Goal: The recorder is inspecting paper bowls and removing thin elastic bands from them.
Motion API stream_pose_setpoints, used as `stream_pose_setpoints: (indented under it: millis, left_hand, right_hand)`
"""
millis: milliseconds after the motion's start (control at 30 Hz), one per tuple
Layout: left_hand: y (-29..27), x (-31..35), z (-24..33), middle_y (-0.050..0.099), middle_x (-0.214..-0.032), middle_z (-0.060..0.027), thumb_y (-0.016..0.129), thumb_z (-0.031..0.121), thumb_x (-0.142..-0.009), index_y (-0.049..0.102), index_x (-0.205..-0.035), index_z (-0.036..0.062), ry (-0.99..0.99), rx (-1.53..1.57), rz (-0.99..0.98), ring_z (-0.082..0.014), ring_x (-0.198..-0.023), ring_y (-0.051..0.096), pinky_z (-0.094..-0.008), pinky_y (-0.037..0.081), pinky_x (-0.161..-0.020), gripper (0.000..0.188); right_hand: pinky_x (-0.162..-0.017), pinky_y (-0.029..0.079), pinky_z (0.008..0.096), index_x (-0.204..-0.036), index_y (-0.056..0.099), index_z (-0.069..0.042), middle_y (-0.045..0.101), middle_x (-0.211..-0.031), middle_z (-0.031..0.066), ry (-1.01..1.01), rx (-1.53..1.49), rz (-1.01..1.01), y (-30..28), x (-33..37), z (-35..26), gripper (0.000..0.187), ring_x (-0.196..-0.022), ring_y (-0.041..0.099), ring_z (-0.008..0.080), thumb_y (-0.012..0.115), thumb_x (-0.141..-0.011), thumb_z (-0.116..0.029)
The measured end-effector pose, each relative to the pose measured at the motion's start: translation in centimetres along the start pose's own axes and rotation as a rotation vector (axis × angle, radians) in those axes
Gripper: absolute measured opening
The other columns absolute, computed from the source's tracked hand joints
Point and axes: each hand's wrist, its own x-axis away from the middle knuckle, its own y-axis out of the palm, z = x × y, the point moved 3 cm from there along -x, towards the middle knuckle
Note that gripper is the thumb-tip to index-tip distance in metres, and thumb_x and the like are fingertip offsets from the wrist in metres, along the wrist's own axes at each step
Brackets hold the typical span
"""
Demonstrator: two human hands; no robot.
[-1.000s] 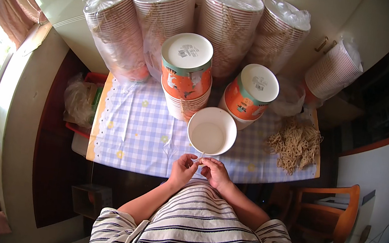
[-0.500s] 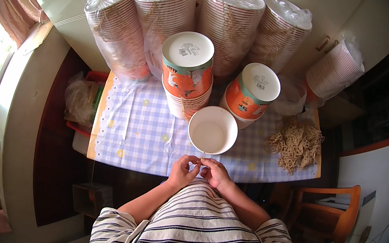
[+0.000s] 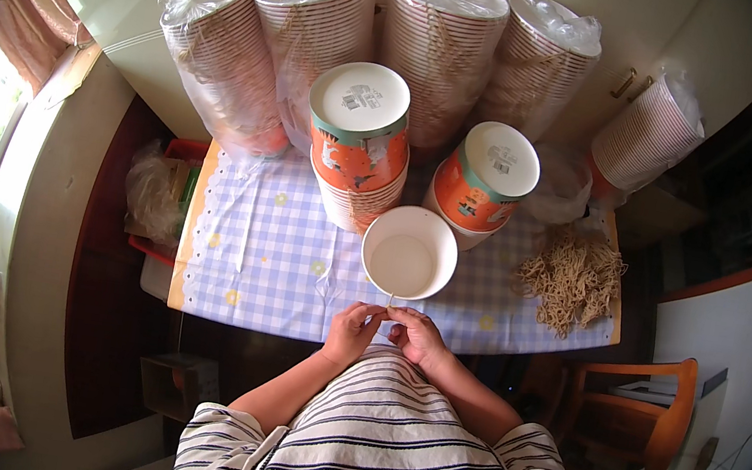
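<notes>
The left hand (image 3: 349, 331) and right hand (image 3: 420, 337) pinch a thin cord (image 3: 391, 301), perhaps so it can't slip; the open tub (image 3: 408, 257) sits just past the pinch, maybe for easy reach

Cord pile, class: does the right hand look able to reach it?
Probably yes: only tablecloth seems to lie between the right hand and the cord pile, though it appears to pinch a strand.

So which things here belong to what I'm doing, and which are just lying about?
Seemingly in use:
- pale cord at left hand and right hand
- open white tub
- cord pile
- orange tub stacks
- bagged tubs

Probably just around:
- wooden chair
- red bin
</notes>
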Motion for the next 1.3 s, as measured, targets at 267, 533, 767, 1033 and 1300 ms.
stream_pose_setpoints:
  millis: [267, 533, 767, 1033, 1300]
  left_hand:
    - [0.5, 0.7, -2.8, 0.062, -0.065, -0.0002, 0.065, 0.007, -0.085, 0.068, -0.09, 0.0003, -0.324, 0.247, -0.031, -0.0033, -0.056, 0.048, -0.0207, 0.04, -0.05, 0.009]
    - [0.8, 0.8, -3.3, 0.066, -0.082, -0.0028, 0.062, 0.007, -0.089, 0.064, -0.093, -0.0026, -0.472, 0.416, -0.095, -0.0069, -0.074, 0.06, -0.0203, 0.048, -0.067, 0.01]
    - [0.9, 0.8, -3.9, 0.066, -0.084, -0.0037, 0.062, 0.006, -0.089, 0.063, -0.095, -0.002, -0.48, 0.537, -0.065, -0.0086, -0.077, 0.06, -0.0207, 0.048, -0.069, 0.011]
    - [1.2, -0.2, -2.2, 0.064, -0.083, -0.0008, 0.066, 0.009, -0.087, 0.061, -0.11, -0.002, -0.437, 0.236, -0.181, -0.0052, -0.066, 0.055, -0.0201, 0.045, -0.061, 0.026]
    - [1.7, 0.1, -3.1, 0.061, -0.072, 0.003, 0.066, 0.011, -0.088, 0.066, -0.092, -0.002, -0.4, 0.334, -0.049, -0.0015, -0.062, 0.05, -0.0176, 0.039, -0.053, 0.013]
  right_hand:
    - [-0.057, 0.041, 0.0206, -0.097, 0.066, -0.007, 0.065, -0.09, 0.001, -0.064, 0.023, 0.004, 0.6, 0.0, -0.8, 0.014, -0.064, 0.052, 0.0077, 0.062, -0.089, -0.018]
    - [-0.055, 0.042, 0.0196, -0.091, 0.067, -0.008, 0.065, -0.083, -0.0011, -0.142, 0.092, -0.071, 0.3, -0.7, -0.6, 0.008, -0.061, 0.051, 0.0059, 0.064, -0.088, -0.014]
    - [-0.054, 0.039, 0.0184, -0.09, 0.066, -0.008, 0.065, -0.084, -0.0007, -0.189, 0.194, -0.016, 0.0, -0.4, -1.0, 0.009, -0.06, 0.049, 0.0051, 0.064, -0.087, -0.016]
    - [-0.055, 0.037, 0.0181, -0.094, 0.064, -0.007, 0.065, -0.084, -0.0003, -0.262, 0.299, -0.071, -0.2, -0.5, -1.0, 0.013, -0.06, 0.047, 0.0043, 0.063, -0.088, -0.018]
    - [-0.057, 0.038, 0.019, -0.093, 0.065, -0.007, 0.064, -0.081, -0.0011, -0.259, 0.284, -0.01, 0.1, -0.1, -1.3, 0.015, -0.062, 0.047, 0.0045, 0.065, -0.088, -0.022]
